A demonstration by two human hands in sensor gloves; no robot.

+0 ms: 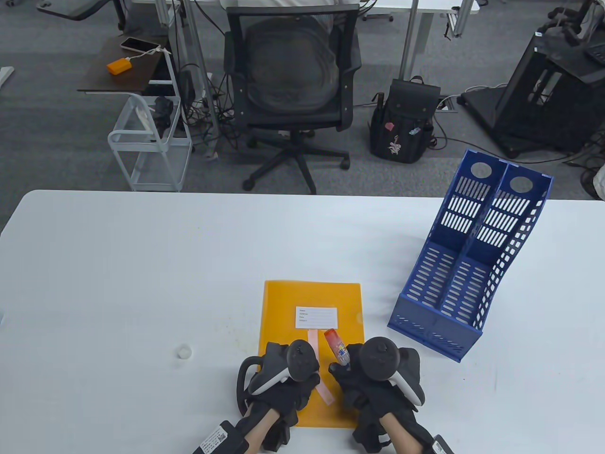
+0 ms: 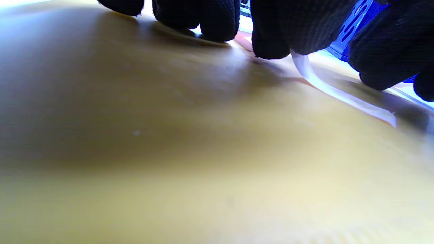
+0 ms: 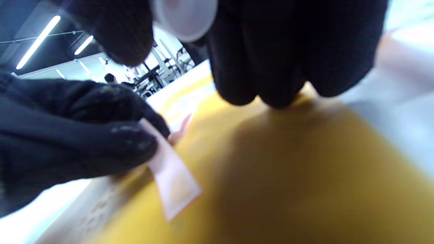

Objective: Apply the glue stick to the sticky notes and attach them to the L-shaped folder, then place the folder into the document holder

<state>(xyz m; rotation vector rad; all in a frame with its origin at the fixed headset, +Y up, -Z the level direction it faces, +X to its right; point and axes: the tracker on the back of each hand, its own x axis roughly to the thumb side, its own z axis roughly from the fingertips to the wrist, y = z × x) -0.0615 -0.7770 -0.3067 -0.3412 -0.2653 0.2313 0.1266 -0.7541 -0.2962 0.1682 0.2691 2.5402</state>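
A yellow L-shaped folder (image 1: 309,302) with a white label (image 1: 316,317) lies flat near the table's front edge. On its lower half lies a narrow pink sticky note (image 1: 323,384). My left hand (image 1: 305,385) pinches the note near its middle, so one end lifts off the folder (image 3: 288,169) in the right wrist view, where the note (image 3: 173,183) pokes out from my left fingers (image 3: 101,142). My right hand (image 1: 341,373) grips an uncapped glue stick (image 1: 336,349) just right of the note, its red end pointing away from me. The stick's round base (image 3: 184,17) shows between my right fingers.
A blue two-slot document holder (image 1: 472,265) stands at the right of the table, leaning back. A small white cap (image 1: 183,352) sits on the table left of the folder. Beyond the far edge stand an office chair (image 1: 293,85) and a black backpack (image 1: 404,123).
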